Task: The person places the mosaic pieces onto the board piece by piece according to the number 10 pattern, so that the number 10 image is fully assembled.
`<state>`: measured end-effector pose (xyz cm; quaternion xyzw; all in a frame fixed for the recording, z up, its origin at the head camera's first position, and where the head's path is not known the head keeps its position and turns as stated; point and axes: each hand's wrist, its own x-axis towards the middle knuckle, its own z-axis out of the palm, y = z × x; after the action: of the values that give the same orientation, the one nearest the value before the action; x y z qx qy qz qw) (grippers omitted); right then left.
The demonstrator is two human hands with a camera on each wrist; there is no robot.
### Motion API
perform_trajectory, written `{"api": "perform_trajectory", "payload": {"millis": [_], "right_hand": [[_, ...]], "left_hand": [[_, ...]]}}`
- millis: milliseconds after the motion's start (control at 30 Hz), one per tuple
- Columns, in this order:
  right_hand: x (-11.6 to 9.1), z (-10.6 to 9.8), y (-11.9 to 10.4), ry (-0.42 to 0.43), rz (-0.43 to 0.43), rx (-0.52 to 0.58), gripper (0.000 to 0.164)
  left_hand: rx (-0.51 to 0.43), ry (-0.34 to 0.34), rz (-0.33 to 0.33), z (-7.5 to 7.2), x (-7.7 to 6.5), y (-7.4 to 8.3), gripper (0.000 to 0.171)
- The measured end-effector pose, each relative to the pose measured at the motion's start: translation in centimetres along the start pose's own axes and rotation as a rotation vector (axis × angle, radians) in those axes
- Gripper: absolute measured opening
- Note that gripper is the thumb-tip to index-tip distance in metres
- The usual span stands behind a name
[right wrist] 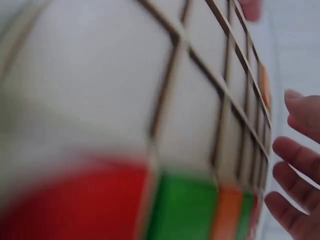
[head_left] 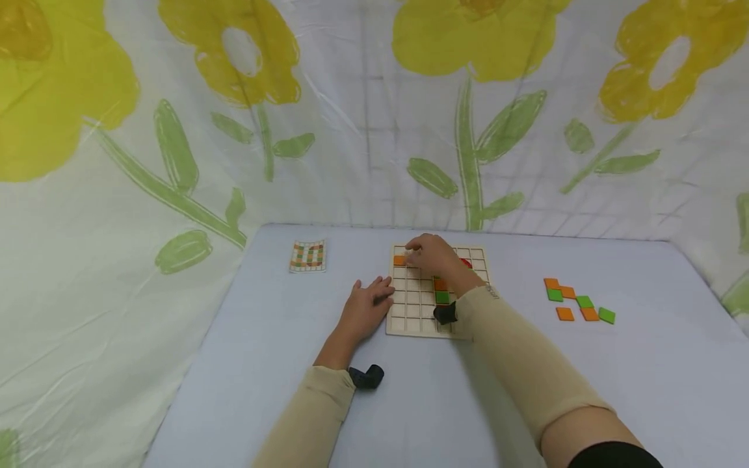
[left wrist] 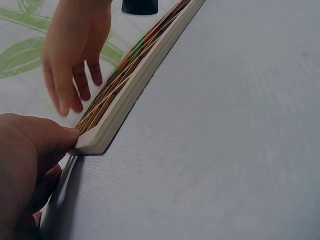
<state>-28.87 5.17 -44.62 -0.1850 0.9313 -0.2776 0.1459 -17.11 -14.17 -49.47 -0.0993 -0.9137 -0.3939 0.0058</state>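
A wooden grid board (head_left: 412,311) lies on the table. My left hand (head_left: 361,311) rests beside its left edge, and in the left wrist view the thumb (left wrist: 57,137) touches the board's corner. Above the far part of the board hovers my right hand (head_left: 434,255), fingers loosely bent, with no tile visible in it. An orange tile (head_left: 399,260) sits in the grid just left of that hand. Further in lie another orange tile (head_left: 441,285), a green tile (head_left: 441,297) and a red piece (head_left: 466,262). My right hand and forearm hide part of the grid.
Several loose orange and green tiles (head_left: 565,314) lie on the table at the right. A small card (head_left: 307,256) with a coloured grid pattern lies at the back left. Behind the table hangs a flower-printed cloth (head_left: 339,182).
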Motion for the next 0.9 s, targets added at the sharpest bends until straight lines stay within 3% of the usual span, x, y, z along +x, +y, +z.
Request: {"api": "perform_trajectory", "payload": {"millis": [200,400,633,900], "right_hand": [[-2.8,-3.8,3.8,0.022,0.033,0.059,0.046],[-7.1,-7.5,8.6,0.078,0.104,-0.005,0.046],[-12.4,-9.6,14.3,0.064,0.231,-0.032,0.047],[-17.0,-10.9,19.4,0.022,0.270,-0.041,0.062]], "left_hand": [[0.008,0.005,-0.036,0.2,0.1,0.2,0.030],[0.006,0.010,-0.049,0.3,0.1,0.1,0.030],[0.011,0.010,-0.038,0.4,-0.2,-0.3,0.030],[0.004,0.023,-0.010,0.4,-0.1,-0.3,0.030]]}}
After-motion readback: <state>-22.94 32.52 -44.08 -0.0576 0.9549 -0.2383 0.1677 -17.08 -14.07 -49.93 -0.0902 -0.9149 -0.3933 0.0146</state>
